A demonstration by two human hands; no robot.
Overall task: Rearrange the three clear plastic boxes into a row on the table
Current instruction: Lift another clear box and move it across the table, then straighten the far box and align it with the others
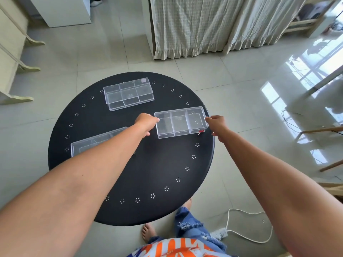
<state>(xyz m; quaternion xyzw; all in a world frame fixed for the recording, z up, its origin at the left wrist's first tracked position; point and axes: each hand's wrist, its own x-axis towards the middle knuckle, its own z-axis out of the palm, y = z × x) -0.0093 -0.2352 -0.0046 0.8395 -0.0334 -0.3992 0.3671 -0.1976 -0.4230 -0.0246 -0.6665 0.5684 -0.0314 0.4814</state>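
Note:
Three clear plastic compartment boxes lie on a round black table. The right box, with a small red label at its near right corner, sits near the table's right edge. My left hand grips its left end and my right hand touches its right end. The far box lies toward the back of the table, apart from the others. The left box lies near the left edge, partly hidden under my left forearm.
The table stands on a glossy tiled floor. A curtained unit is behind it, pale furniture to the left, wooden legs to the right. A white cable and power strip lie by my feet.

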